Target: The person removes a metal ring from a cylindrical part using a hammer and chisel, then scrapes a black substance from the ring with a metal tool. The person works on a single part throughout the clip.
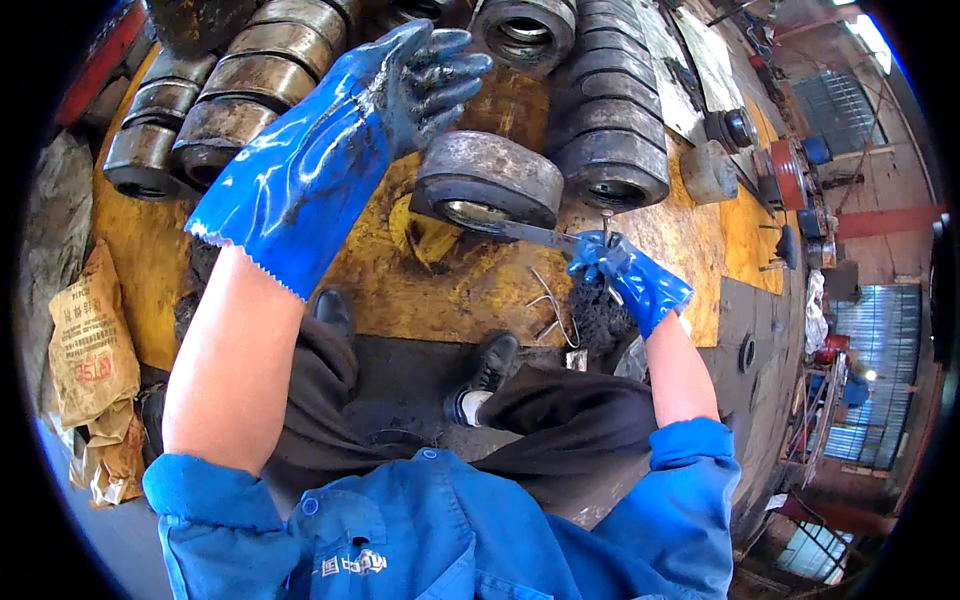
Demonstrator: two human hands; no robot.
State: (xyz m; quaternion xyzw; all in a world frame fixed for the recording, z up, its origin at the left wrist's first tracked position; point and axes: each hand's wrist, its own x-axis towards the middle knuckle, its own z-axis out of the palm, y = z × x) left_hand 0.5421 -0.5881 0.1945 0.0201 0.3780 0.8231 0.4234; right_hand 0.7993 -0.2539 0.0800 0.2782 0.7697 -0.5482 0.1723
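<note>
A thick greasy metal ring (490, 180) lies on the yellow stained surface ahead of me, its dark bore facing my side. My left hand (425, 85), in a long blue glove blackened at the fingers, is raised just above and left of the ring. Its fingers are stretched out and hold nothing. My right hand (625, 275), in a dirty blue glove, is closed round a flat metal blade-like tool (535, 234). The blade points left, its tip at the ring's lower edge. A short metal rod also sticks up by this hand; how it joins the tool I cannot tell.
Rows of similar metal rings (615, 120) stand at the far right, with more rings (265, 80) at the far left. Bent wire (548, 300) lies near a dark greasy heap (597, 320). A torn brown paper sack (92, 350) is at the left. My shoes are below the yellow surface.
</note>
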